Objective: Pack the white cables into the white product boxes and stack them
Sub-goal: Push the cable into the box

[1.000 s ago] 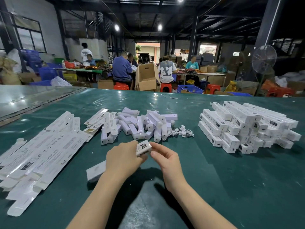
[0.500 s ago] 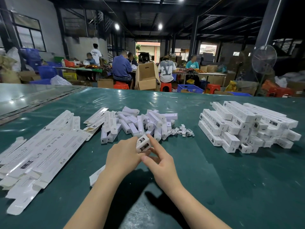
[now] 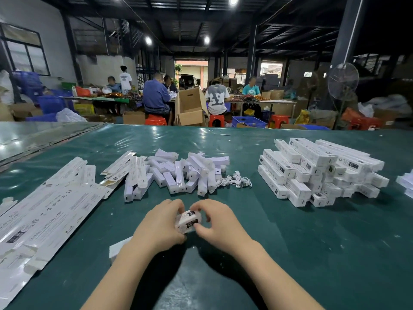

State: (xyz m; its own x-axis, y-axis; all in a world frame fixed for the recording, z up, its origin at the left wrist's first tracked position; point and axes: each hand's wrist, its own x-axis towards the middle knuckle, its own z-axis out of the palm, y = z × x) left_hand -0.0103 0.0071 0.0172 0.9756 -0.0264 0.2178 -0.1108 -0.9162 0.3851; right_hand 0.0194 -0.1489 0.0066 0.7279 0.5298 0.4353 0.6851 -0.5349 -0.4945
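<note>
Well, on my head feed the left hand (image 3: pixel 159 224) and the right hand (image 3: pixel 220 224) each curl their fingers onto the end of one white product box (image 3: pixel 187 221), held low over the green table (image 3: pixel 290 253). Beyond lie one loose heap of boxes (image 3: pixel 178 173), one tangle of white cables (image 3: pixel 237 181), and one stack (image 3: pixel 312 173), perhaps thirty boxes.

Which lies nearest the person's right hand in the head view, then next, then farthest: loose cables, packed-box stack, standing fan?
1. Loose cables, just ahead of the right hand.
2. Packed-box stack, ahead to the right.
3. Standing fan, beyond the table.
</note>
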